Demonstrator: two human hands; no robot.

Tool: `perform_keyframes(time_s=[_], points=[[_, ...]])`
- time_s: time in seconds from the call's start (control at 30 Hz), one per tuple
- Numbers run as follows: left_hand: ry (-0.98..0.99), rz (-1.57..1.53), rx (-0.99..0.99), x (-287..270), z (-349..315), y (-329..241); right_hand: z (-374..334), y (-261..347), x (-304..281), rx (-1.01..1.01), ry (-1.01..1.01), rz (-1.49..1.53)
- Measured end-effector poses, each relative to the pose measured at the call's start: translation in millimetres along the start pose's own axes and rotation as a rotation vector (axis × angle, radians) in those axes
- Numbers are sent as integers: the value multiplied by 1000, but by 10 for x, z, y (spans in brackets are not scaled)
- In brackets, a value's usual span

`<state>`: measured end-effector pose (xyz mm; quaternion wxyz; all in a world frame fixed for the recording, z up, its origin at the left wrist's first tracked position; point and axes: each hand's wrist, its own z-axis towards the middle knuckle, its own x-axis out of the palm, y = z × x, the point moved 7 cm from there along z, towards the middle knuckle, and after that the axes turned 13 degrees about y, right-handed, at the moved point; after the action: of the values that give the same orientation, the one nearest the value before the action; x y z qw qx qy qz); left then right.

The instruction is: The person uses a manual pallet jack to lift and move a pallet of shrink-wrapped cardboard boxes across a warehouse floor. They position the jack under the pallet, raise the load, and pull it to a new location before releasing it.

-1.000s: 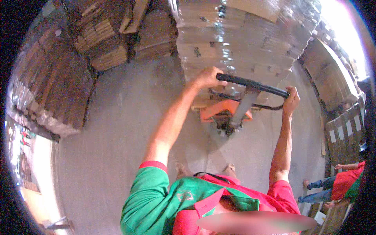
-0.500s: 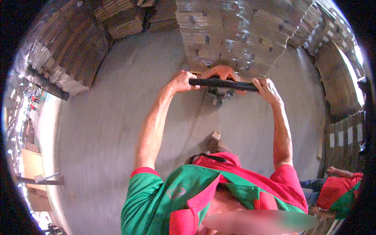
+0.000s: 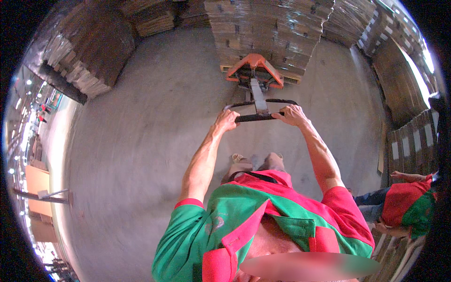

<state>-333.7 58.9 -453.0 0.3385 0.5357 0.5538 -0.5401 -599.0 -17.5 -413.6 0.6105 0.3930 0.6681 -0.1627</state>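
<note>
My left hand [image 3: 227, 120] is closed round the left end of the black handle [image 3: 256, 118] of a pallet jack. At the other end, my right hand [image 3: 293, 115] grips the same bar. A grey shaft runs from the handle to the orange body [image 3: 254, 63] of the pallet jack. Its forks are hidden under a wooden pallet [image 3: 292, 79]. On the pallet stands a tall stack of flat cardboard [image 3: 263, 35] wrapped in clear film.
More cardboard stacks [image 3: 96, 51] stand at the left, and others [image 3: 399, 75] line the right side. Grey concrete floor [image 3: 141, 141] lies between them. A person in a red and green shirt [image 3: 406, 204] is close by at my right. A metal bar [image 3: 49, 198] juts in at the left.
The handle has tilted down toward me, and my hands have come nearer with it. More of the shaft and orange body now shows. Both my feet are now visible.
</note>
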Motion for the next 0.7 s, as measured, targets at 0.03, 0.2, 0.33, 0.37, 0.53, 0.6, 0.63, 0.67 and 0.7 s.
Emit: perform_keyframes(time_s=[0.03, 0.2, 0.33, 0.37, 0.53, 0.6, 0.63, 0.67, 0.7], points=[[32, -2, -4, 205, -89, -182, -88, -50, 57, -28, -43, 4], [70, -89, -119, 499, -133, -645, -325, -468, 243, -54, -24, -46], [-29, -96, -217, 362, -161, -901, -377, -676, 104, -131, -27, -16], [18, -141, -189, 376, -181, -1007, -468, -714, 48, -161, -54, -11], [24, -131, -159, 142, -400, -1424, -757, -660, -266, -228, 26, 26], [50, -156, -140, -54, -428, -1506, -809, -630, -501, -245, 49, 78], [49, -170, -123, -191, -420, -1531, -764, -643, -608, -211, 115, 54], [66, -173, -125, -335, -391, -1534, -735, -637, -807, -261, 74, 101], [23, -230, -111, -532, -343, -1522, -681, -663, -1003, -283, 66, 125]])
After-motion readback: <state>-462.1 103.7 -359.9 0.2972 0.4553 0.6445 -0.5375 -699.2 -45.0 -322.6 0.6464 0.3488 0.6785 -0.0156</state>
